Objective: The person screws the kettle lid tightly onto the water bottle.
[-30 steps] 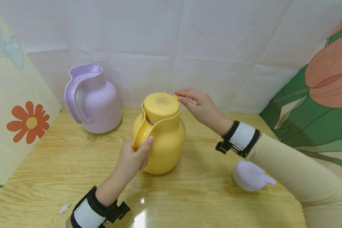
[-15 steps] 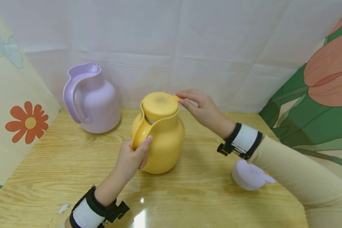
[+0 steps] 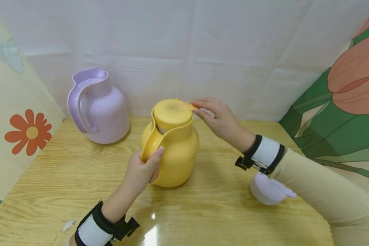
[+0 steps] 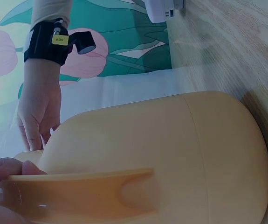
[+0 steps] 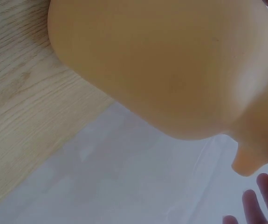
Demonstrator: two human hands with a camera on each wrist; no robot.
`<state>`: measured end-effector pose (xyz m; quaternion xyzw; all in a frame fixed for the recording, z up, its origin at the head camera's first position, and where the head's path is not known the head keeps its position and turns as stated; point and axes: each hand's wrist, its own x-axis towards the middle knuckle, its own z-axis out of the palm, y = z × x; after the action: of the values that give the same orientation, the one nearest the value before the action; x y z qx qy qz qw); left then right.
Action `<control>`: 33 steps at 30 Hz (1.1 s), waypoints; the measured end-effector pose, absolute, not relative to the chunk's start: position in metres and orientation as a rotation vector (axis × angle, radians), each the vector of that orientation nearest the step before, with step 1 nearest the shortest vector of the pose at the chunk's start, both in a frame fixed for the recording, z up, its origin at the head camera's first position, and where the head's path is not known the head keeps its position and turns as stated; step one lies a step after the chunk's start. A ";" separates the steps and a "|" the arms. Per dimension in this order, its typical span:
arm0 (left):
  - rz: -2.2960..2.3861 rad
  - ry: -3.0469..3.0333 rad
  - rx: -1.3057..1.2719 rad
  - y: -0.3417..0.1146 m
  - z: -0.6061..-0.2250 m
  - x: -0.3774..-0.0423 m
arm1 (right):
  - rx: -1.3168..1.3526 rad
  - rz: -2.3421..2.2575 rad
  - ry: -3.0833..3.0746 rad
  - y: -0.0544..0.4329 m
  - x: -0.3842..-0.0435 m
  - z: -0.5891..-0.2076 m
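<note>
Yellow jug [image 3: 180, 155], mid-frame, looks rigid, perhaps heavy, suiting the left grip [image 3: 143, 168] clasping its handle [image 3: 152, 145], right grip [image 3: 217, 115] pinching its lid tab [image 3: 189, 107].

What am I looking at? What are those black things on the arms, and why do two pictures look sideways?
Those are a person's bare left hand and right hand, no robot. The black things are wrist straps carrying cameras. One picture comes from a camera on the person's head. The two sideways ones come from the wrist cameras, which turn with the arms. On the table stand a yellow jug and a purple jug with its top open; a purple lid lies at the right. The left hand grips the yellow jug's handle, and the right hand pinches the tab on its yellow lid.
</note>
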<state>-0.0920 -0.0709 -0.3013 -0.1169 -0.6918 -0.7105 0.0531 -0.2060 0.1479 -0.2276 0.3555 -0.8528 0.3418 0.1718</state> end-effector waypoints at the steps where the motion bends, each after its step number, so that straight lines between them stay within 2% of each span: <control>1: -2.161 -2.100 -0.358 -0.071 -0.301 -0.092 | 1.007 0.970 -2.419 0.148 -0.206 -0.228; 33: -2.202 -2.079 -0.339 -0.072 -0.302 -0.094 | 1.005 0.944 -2.332 0.151 -0.188 -0.232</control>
<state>-0.0937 -0.0716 -0.3018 -0.1110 -0.6815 -0.7219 0.0470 -0.1875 0.1509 -0.2315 0.3624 -0.8407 0.3403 0.2144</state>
